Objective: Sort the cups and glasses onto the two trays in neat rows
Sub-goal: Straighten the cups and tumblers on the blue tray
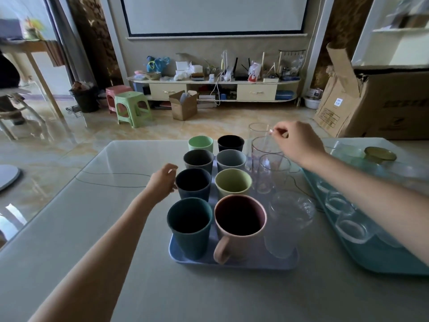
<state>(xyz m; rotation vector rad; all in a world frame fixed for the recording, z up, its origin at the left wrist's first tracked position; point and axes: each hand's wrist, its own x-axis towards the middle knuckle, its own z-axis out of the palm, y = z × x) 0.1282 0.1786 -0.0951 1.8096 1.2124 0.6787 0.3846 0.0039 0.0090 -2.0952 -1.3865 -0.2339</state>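
A blue tray (234, 263) in front of me carries two rows of coloured cups and a third row of clear glasses on its right. The nearest are a teal cup (190, 226), a pink mug (240, 228) and a ribbed clear glass (287, 226). My left hand (162, 181) touches the left side of a dark navy cup (193, 183) in the left row. My right hand (298, 144) pinches the rim of a tall clear glass (263, 152) far in the right row. A teal tray (380, 252) at the right holds several short clear glasses lying on it.
An amber glass bowl (380, 154) sits at the far end of the teal tray. A thin dark cable (111, 180) loops over the table left of the blue tray. Beyond the table's far edge are stools, a cardboard box and a cluttered low cabinet.
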